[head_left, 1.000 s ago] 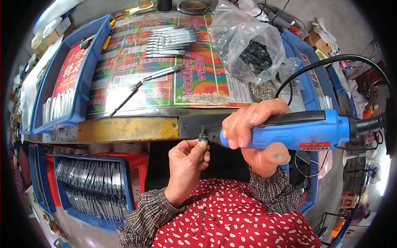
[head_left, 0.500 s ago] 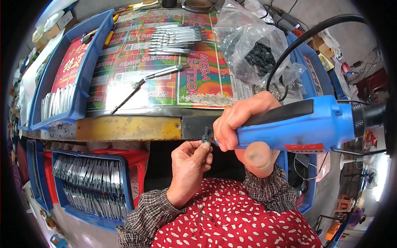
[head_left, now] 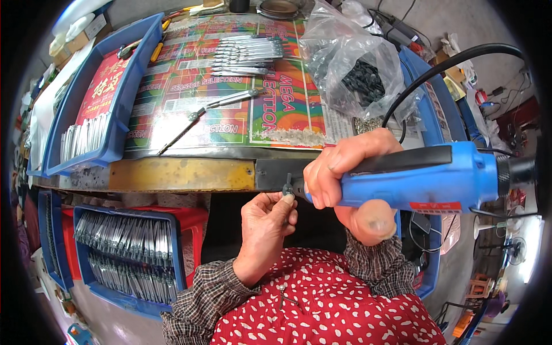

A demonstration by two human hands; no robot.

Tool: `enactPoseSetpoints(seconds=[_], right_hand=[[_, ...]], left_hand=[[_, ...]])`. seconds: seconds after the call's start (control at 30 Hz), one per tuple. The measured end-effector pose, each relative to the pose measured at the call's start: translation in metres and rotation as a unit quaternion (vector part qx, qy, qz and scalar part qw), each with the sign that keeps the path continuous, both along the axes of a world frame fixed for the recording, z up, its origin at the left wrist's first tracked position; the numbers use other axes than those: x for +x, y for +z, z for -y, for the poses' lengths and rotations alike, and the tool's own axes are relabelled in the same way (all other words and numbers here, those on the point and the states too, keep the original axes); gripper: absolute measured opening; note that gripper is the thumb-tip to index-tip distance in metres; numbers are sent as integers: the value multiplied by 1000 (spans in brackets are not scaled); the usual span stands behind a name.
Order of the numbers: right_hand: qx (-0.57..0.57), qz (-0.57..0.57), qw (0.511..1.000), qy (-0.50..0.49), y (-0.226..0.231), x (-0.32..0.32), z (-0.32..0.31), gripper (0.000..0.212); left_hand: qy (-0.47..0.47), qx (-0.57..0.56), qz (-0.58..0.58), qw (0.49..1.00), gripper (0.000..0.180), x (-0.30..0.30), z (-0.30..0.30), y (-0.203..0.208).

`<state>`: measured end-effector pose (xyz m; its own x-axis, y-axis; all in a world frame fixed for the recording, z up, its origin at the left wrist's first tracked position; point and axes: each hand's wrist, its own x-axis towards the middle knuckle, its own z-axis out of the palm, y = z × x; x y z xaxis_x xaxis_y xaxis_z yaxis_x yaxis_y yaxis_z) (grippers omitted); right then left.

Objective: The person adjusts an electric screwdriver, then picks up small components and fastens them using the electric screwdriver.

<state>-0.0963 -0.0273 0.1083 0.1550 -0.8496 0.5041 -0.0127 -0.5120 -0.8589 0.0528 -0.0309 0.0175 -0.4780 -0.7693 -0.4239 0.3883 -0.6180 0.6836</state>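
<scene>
My right hand (head_left: 351,178) is wrapped round a blue corded power tool (head_left: 420,175) with a black grip strip. The tool lies almost level, and its nose points left. My left hand (head_left: 264,227) is closed, its thumb and finger pinching a small dark part (head_left: 288,187) that stands upright by the table's front edge. The tool's tip is close beside this part, partly behind my right fingers; I cannot tell whether they touch. On the table, a long jointed piece (head_left: 201,113), half silver and half black, lies at a slant.
Silver strips (head_left: 244,56) are piled on the printed table cover (head_left: 201,135). A blue tray (head_left: 118,135) stands at left, a clear bag of black parts (head_left: 365,80) at right. Below, a blue crate (head_left: 135,302) holds rows of strips. A thick black cable (head_left: 448,63) arches over the right side.
My right hand and the power tool have shifted slightly right, away from my left hand. My left hand still pinches the small dark part in nearly the same place.
</scene>
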Motion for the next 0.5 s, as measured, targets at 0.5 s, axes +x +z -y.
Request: enactPoseSetpoints(seconds=[0.5], right_hand=[[66, 152, 985, -53, -5, 21, 2, 59]], left_hand=[[-6, -9, 13, 1000, 12, 1, 1, 2]])
